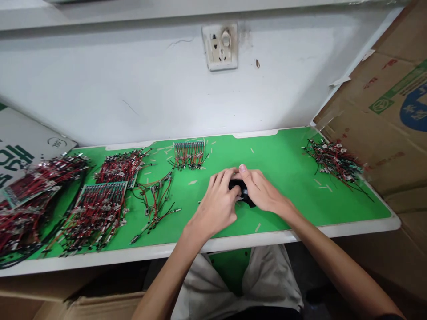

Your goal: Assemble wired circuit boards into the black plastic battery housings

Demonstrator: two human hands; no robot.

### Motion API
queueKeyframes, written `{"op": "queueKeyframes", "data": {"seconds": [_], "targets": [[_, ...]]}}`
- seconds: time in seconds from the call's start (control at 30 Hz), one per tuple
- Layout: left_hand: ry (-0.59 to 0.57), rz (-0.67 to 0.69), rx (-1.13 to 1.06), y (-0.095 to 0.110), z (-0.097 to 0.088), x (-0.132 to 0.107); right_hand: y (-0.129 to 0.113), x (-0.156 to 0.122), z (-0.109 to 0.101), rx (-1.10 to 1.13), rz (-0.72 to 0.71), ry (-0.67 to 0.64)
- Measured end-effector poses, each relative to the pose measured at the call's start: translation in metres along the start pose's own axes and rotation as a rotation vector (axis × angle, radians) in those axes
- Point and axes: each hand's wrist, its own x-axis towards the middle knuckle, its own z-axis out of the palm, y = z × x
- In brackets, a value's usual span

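Green bench mat [293, 155] beneath a white wall socket [220, 46].

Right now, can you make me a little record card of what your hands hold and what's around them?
Left hand: gripping the black object
Right hand: gripping the black object too
Black object: small, mostly hidden by fingers, kind unclear
Green mat: under everything, with small pale bits scattered on it
Wire bundles: red and black wires with metal ends, piled on both sides of the hands
Wall socket: white, above the mat
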Motion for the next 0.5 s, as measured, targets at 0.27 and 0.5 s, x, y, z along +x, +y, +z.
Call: {"op": "queueKeyframes", "data": {"seconds": [0.27,0.5], "targets": [[-0.072,0.03,0.088,0.005,-0.002,0.006,0.0,0.001,0.0,-0.031,0.017,0.009],[-0.075,0.067,0.064,-0.009,-0.008,0.007,0.002,0.0,0.001,-0.065,0.009,0.009]]}}
